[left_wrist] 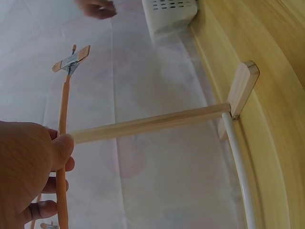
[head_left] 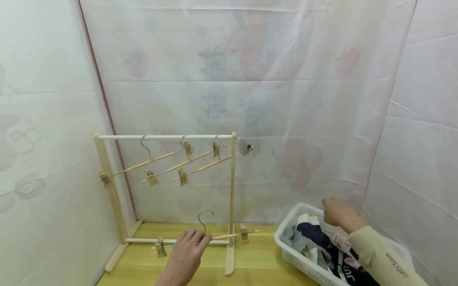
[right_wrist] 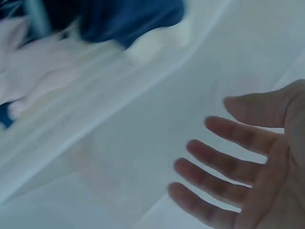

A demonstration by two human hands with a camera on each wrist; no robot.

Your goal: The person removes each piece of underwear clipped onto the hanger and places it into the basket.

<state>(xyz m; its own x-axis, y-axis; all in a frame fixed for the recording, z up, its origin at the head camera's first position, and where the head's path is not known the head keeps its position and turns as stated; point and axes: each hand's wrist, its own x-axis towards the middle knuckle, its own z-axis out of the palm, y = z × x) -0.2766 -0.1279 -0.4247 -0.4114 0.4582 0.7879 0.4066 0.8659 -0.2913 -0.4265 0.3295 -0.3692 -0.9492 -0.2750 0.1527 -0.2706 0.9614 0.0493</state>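
My left hand (head_left: 187, 252) grips the wooden bar of a clip hanger (head_left: 223, 237) in front of the rack's lower rail. The hanger's metal hook points up, and a wooden clip sits near each end. In the left wrist view the thumb and fingers wrap the hanger's bar (left_wrist: 63, 109). Over the far side of a white basket (head_left: 304, 268) is my right hand (head_left: 340, 213), holding nothing. The right wrist view shows its fingers (right_wrist: 224, 162) spread and slightly bent beside the basket's rim. Clothes in the basket include a navy piece (head_left: 313, 233), a grey piece (head_left: 309, 246) and a pink piece (head_left: 344, 246).
A wooden rack (head_left: 231, 190) with white rails stands on the yellow wood-grain table (head_left: 259, 258). Three more clip hangers (head_left: 152, 159) hang from its top rail (head_left: 164, 137). Pale printed curtains (head_left: 322, 119) enclose the back and sides.
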